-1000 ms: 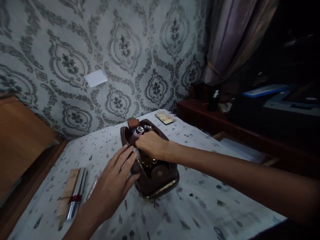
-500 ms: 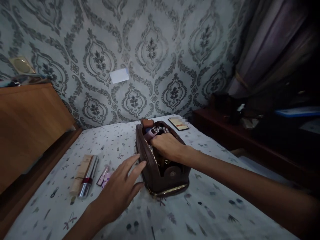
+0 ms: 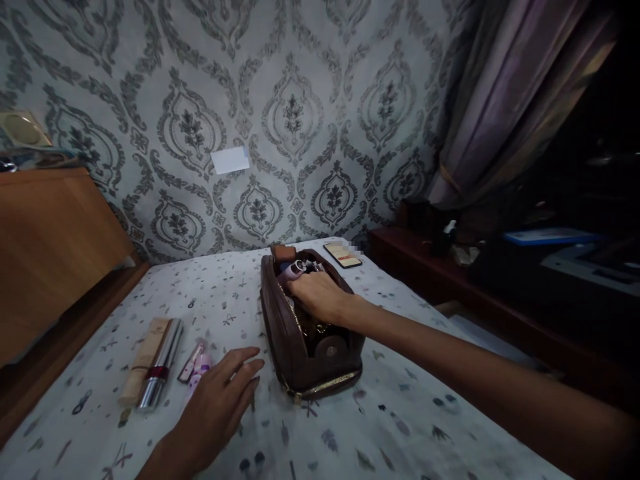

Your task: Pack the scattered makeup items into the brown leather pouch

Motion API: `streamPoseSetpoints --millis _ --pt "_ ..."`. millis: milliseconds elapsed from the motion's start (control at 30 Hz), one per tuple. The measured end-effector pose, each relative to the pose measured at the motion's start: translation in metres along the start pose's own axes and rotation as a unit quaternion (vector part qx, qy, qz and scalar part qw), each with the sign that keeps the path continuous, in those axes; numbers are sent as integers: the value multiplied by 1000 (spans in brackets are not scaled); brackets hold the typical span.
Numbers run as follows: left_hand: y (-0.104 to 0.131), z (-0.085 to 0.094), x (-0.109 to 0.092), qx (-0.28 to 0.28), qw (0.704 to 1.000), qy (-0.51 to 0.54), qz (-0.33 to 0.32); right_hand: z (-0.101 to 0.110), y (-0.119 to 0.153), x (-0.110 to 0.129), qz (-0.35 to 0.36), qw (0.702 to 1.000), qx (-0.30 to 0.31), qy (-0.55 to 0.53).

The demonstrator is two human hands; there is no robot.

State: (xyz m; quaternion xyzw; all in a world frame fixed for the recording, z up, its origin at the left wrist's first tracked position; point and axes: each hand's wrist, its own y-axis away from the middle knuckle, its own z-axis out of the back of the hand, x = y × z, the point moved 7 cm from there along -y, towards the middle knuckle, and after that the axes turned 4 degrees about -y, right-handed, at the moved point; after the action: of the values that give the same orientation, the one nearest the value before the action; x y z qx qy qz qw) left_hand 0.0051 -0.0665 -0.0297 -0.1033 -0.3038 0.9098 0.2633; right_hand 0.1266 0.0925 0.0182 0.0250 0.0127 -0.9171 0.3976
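Observation:
A brown zippered cosmetic bag (image 3: 280, 333) stands open on the patterned bedsheet. My right hand (image 3: 320, 297) reaches inside it; the fingers are hidden among the contents, beside a pale purple tube (image 3: 293, 269). What those fingers hold, if anything, cannot be seen. Left of the bag, my left hand (image 3: 220, 400) hovers low over the sheet, fingers stretched and holding nothing. Close by it lie a small pink-and-purple bottle (image 3: 201, 367) and a slim pink item (image 3: 190, 363). Further left, a beige foundation tube (image 3: 145, 360) rests against a silver cylinder with a red band (image 3: 161, 367).
A phone (image 3: 343, 255) lies on the sheet behind the bag. A wooden headboard-like panel (image 3: 55, 247) stands at the left. Patterned wallpaper (image 3: 295, 87) covers the wall behind, and a dark red ledge (image 3: 400, 257) with items on it runs along the right.
My left hand has drawn away from the side of the bag, toward the small pink items. My right hand remains inside the bag. The whole view has shifted slightly.

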Motion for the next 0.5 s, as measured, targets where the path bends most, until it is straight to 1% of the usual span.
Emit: streamPoseSetpoints --millis 100,200,333,500 --pt "13 -11 10 7 1000 11 24 0 -3 -2 -10 1000 -2 -2" --pt "20 -16 17 3 999 23 37 -3 -5 -2 -8 1000 3 -4" --pt "20 -11 19 0 999 28 40 -4 -4 -1 -1 1000 2 -11" --pt "25 -4 23 27 998 25 57 -2 -4 2 13 999 -3 -37"
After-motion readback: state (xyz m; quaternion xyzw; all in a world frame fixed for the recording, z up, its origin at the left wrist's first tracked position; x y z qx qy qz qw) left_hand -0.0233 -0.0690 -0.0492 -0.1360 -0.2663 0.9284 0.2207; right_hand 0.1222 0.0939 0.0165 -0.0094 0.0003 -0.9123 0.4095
